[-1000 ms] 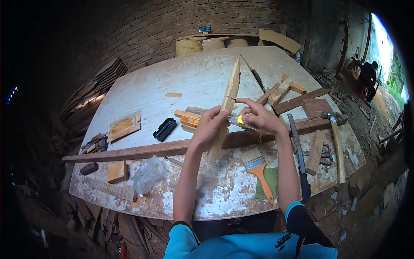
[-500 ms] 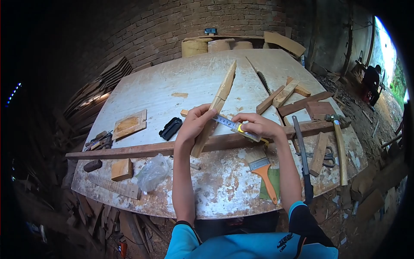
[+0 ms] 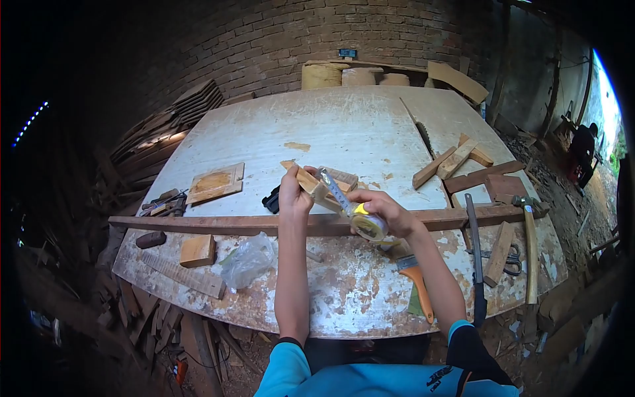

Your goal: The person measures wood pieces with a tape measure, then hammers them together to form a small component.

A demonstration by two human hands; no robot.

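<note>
Near the middle of the table, my left hand (image 3: 296, 194) grips a light wooden piece (image 3: 316, 188), its fingers wrapped round it. My right hand (image 3: 390, 213) is closed round a yellow and silver tape measure (image 3: 369, 223). A short length of the tape's blade (image 3: 335, 190) sticks out up and to the left, its end close by the wooden piece. Beneath both hands a long brown beam (image 3: 258, 225) crosses the table. A black case (image 3: 271, 200) is partly hidden behind my left hand.
On the worn table (image 3: 357, 112) lie a plastic bag (image 3: 248, 263), a wood block (image 3: 198, 251), a brush (image 3: 417, 286), a hammer (image 3: 530, 251), a dark metal bar (image 3: 475, 258), scissors (image 3: 512, 259), a saw blade (image 3: 421, 130) and several wood offcuts (image 3: 456, 159).
My left hand has turned the wooden piece from a steep upright slant to a lower angle. My right hand has moved slightly down with the tape measure, whose blade now points more steeply upward.
</note>
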